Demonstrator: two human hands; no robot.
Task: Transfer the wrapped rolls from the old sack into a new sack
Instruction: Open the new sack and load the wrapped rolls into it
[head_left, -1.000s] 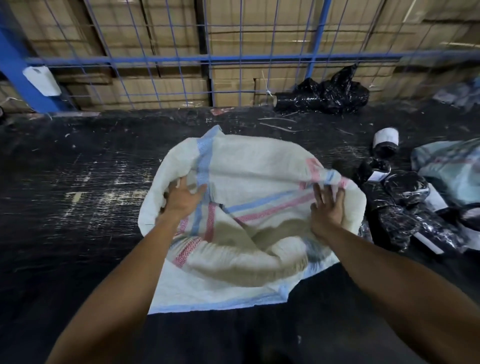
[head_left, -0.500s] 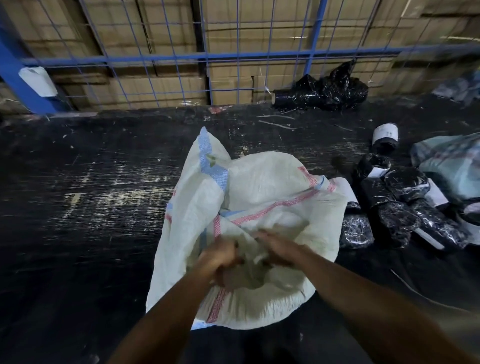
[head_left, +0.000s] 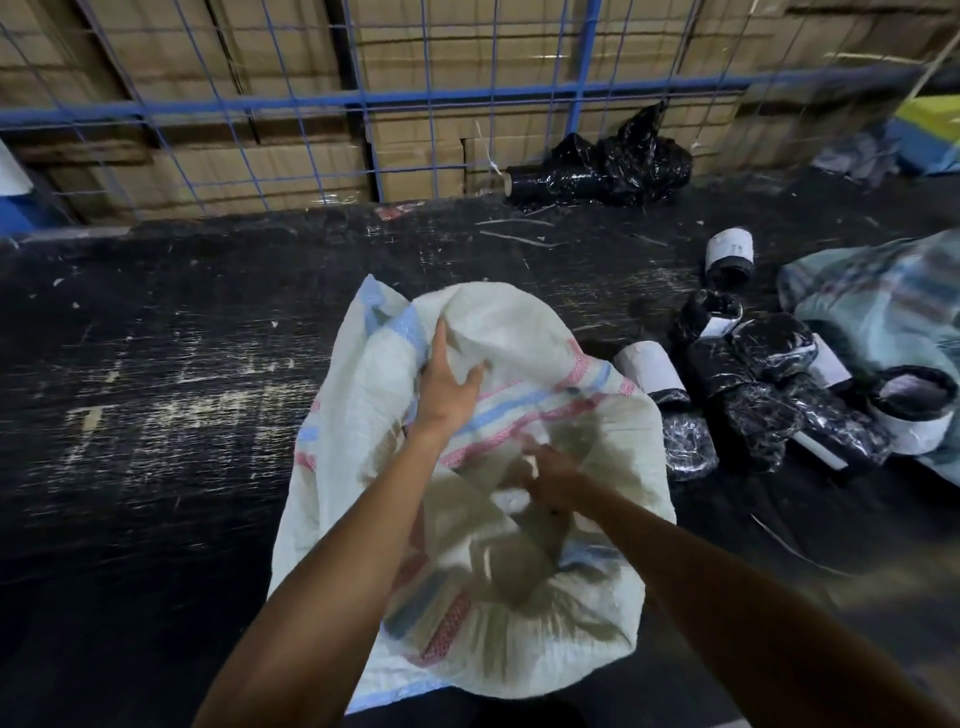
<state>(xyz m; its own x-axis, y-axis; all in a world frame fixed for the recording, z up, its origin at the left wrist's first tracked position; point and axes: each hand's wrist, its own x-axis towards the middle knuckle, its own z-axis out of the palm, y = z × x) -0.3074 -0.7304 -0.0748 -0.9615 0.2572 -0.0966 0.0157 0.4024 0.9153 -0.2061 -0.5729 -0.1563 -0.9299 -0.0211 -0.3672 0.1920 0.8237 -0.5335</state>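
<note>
A white woven sack (head_left: 519, 332) with blue and pink stripes lies crumpled in the middle of the dark floor. My left hand (head_left: 447, 384) reaches over its far part, fingers spread and touching the fabric. Nearer to me, my right hand (head_left: 550, 478) pinches a fold of the sack at its middle. Several black-wrapped rolls (head_left: 753, 395) with white labels lie in a heap just right of the sack. One more roll (head_left: 729, 254) stands apart behind them. A second, greenish striped sack (head_left: 893, 306) lies at the right edge.
A blue wire fence (head_left: 467, 98) with stacked cardboard boxes behind it runs across the back. A bundle of black plastic film on a tube (head_left: 602, 166) lies at its foot. The dark, scuffed floor (head_left: 156, 389) stretches left of the sack.
My left hand has gone from the sack's middle up to its far part and opened. The right hand stays at the middle, gripping fabric. The sack has spread wider.
</note>
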